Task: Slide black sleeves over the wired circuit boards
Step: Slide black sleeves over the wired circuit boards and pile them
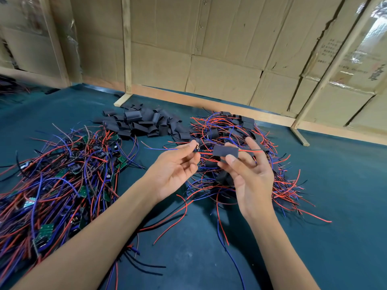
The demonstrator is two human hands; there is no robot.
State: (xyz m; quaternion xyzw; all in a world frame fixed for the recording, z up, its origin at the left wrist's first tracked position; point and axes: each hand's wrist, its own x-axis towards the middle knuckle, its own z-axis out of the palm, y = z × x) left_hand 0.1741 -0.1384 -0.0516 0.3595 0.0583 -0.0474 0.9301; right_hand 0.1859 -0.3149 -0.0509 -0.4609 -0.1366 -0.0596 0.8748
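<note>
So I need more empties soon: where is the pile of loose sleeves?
The loose sleeves lie at the far centre of the green mat, near the cardboard wall, between the bare boards left and the sleeved ones right.

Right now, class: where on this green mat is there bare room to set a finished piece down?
Bare green mat lies right of the sleeved pile, toward the wooden frame foot, and in front near the forearms. Crowded: the unsleeved boards pile at left and the loose black sleeves behind.
</note>
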